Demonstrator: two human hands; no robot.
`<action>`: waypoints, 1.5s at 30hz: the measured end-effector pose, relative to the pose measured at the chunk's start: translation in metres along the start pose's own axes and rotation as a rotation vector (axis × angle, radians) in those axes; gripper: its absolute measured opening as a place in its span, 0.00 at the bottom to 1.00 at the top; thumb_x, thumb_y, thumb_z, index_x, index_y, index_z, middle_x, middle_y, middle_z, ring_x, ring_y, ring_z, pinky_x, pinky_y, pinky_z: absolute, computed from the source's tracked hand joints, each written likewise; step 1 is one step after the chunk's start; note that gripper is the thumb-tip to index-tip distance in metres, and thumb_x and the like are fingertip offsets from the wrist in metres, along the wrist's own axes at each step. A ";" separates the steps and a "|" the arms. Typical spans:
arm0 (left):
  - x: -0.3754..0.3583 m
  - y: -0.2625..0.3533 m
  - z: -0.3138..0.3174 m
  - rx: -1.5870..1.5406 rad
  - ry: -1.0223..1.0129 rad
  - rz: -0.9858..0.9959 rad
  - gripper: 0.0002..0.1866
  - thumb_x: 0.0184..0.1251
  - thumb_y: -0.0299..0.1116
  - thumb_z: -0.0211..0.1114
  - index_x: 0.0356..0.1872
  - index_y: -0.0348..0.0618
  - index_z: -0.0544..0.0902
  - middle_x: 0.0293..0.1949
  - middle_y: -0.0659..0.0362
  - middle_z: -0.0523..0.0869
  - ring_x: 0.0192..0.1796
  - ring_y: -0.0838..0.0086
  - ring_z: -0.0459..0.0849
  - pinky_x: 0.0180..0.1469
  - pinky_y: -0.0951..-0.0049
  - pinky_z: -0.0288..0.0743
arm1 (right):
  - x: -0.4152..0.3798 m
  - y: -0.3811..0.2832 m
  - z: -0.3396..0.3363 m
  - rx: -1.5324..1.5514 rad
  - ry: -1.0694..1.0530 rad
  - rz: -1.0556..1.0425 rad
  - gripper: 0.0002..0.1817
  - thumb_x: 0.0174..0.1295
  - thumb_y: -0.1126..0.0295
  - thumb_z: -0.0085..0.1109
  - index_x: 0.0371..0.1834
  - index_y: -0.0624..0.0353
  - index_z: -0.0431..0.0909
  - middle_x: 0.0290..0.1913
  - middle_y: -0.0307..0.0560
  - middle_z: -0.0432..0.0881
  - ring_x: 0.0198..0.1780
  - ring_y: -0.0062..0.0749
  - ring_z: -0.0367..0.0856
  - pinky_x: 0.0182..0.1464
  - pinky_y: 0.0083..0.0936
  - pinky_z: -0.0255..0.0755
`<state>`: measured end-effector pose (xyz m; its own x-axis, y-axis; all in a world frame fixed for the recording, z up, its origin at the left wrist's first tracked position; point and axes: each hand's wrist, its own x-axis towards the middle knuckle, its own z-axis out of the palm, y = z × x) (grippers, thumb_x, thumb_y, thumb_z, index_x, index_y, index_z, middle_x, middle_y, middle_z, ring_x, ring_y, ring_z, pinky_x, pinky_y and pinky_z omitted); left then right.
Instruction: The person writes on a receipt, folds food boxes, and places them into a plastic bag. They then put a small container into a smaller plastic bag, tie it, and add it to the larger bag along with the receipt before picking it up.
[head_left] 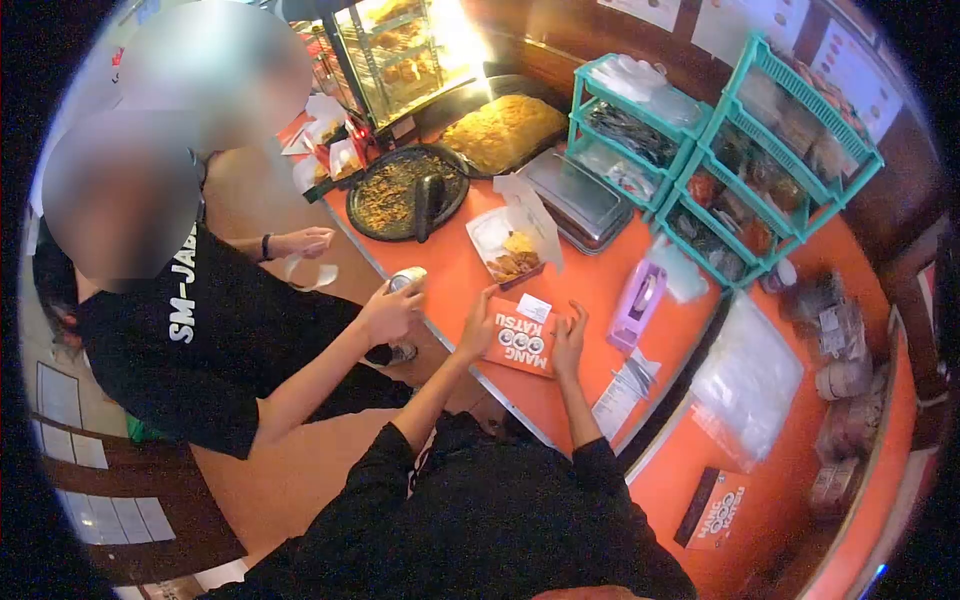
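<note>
On the orange counter (610, 300) of a food stall, the left hand (478, 325) and right hand (568, 340) press open-fingered on either edge of an orange box (522, 338), steadying it flat, while another person's hand (390, 310) grips a can (407, 280) beside it.

matt orange card box (521, 337) on glossy orange counter (455, 268).

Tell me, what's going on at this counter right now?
The person's left hand and right hand rest on either edge of an orange Mang Katsu box, which lies flat and closed on the orange counter. A customer's hand across the counter holds a can. Behind sits an open food tray.
</note>
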<state>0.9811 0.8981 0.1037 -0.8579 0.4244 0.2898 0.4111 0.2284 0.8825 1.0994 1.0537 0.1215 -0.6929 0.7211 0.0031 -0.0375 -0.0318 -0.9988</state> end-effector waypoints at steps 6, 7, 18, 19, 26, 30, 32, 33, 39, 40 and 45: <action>0.011 -0.002 -0.001 -0.382 -0.115 -0.062 0.17 0.63 0.23 0.45 0.51 0.41 0.73 0.46 0.57 0.75 0.49 0.76 0.74 0.53 0.74 0.68 | -0.001 0.012 0.002 -0.005 0.041 0.023 0.14 0.71 0.66 0.52 0.57 0.54 0.68 0.30 0.40 0.73 0.30 0.20 0.71 0.34 0.21 0.71; 0.011 -0.005 0.002 -0.400 -0.083 -0.127 0.13 0.67 0.26 0.47 0.50 0.41 0.75 0.41 0.59 0.76 0.44 0.76 0.74 0.50 0.75 0.69 | 0.001 0.017 0.003 -0.004 0.037 -0.028 0.10 0.71 0.67 0.51 0.52 0.56 0.70 0.29 0.37 0.71 0.29 0.17 0.68 0.33 0.19 0.67; 0.011 -0.007 0.010 0.038 0.085 -0.217 0.16 0.72 0.40 0.57 0.32 0.36 0.78 0.28 0.56 0.74 0.29 0.70 0.72 0.33 0.66 0.65 | 0.002 0.023 0.000 -0.526 0.161 -0.169 0.10 0.62 0.67 0.61 0.35 0.62 0.75 0.30 0.44 0.70 0.38 0.31 0.71 0.39 0.27 0.67; 0.012 -0.009 0.010 0.057 0.107 -0.195 0.17 0.71 0.41 0.58 0.30 0.35 0.78 0.27 0.54 0.73 0.29 0.68 0.71 0.33 0.65 0.65 | 0.002 0.021 0.001 -0.530 0.171 -0.173 0.10 0.61 0.68 0.61 0.37 0.63 0.76 0.34 0.48 0.70 0.42 0.39 0.71 0.43 0.32 0.68; 0.010 -0.001 0.011 0.102 0.151 -0.243 0.19 0.70 0.43 0.59 0.27 0.34 0.77 0.26 0.52 0.73 0.30 0.63 0.73 0.34 0.62 0.66 | 0.005 0.009 0.011 -0.872 0.249 -0.555 0.11 0.66 0.64 0.53 0.41 0.61 0.79 0.50 0.54 0.76 0.52 0.45 0.74 0.55 0.41 0.66; 0.010 -0.006 0.012 0.076 0.149 -0.267 0.19 0.70 0.43 0.59 0.28 0.35 0.78 0.27 0.50 0.74 0.31 0.62 0.75 0.35 0.62 0.68 | 0.009 0.000 0.012 -0.848 -0.138 -0.547 0.14 0.67 0.63 0.51 0.45 0.60 0.80 0.48 0.49 0.82 0.53 0.42 0.77 0.58 0.42 0.65; 0.011 -0.010 0.011 0.154 0.101 -0.273 0.19 0.70 0.44 0.59 0.30 0.35 0.79 0.28 0.50 0.76 0.32 0.61 0.77 0.37 0.63 0.70 | 0.013 0.003 0.011 -0.607 -0.242 -0.388 0.14 0.66 0.62 0.53 0.43 0.58 0.83 0.35 0.44 0.85 0.43 0.39 0.82 0.53 0.38 0.70; 0.011 -0.011 0.013 0.152 0.098 -0.279 0.19 0.70 0.44 0.59 0.30 0.35 0.79 0.28 0.50 0.76 0.32 0.61 0.77 0.37 0.63 0.70 | 0.017 0.001 0.010 -0.612 -0.244 -0.382 0.14 0.66 0.62 0.53 0.43 0.58 0.83 0.35 0.44 0.85 0.43 0.39 0.82 0.53 0.38 0.70; 0.009 -0.017 0.015 0.162 0.130 -0.253 0.18 0.70 0.43 0.58 0.31 0.36 0.80 0.29 0.51 0.76 0.31 0.62 0.76 0.36 0.64 0.70 | 0.033 0.005 0.010 -0.686 -0.243 -0.002 0.16 0.60 0.53 0.60 0.37 0.52 0.88 0.33 0.46 0.87 0.34 0.36 0.86 0.39 0.31 0.77; 0.009 -0.011 0.016 0.119 0.137 -0.278 0.18 0.70 0.43 0.58 0.31 0.36 0.79 0.28 0.51 0.75 0.31 0.63 0.76 0.36 0.64 0.70 | 0.038 0.008 0.008 -0.688 -0.299 0.034 0.15 0.59 0.53 0.61 0.39 0.50 0.88 0.34 0.45 0.87 0.35 0.35 0.86 0.40 0.30 0.77; 0.012 -0.002 0.013 0.088 0.119 -0.298 0.19 0.71 0.41 0.58 0.27 0.34 0.75 0.27 0.53 0.74 0.30 0.67 0.73 0.34 0.65 0.68 | 0.055 -0.004 0.012 -1.031 -0.559 0.025 0.15 0.59 0.54 0.56 0.43 0.43 0.87 0.41 0.43 0.87 0.43 0.38 0.85 0.49 0.35 0.76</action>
<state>0.9741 0.9139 0.1007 -0.9723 0.2232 0.0695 0.1572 0.4040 0.9012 1.0531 1.0855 0.1259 -0.9148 0.3154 -0.2524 0.4040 0.7196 -0.5648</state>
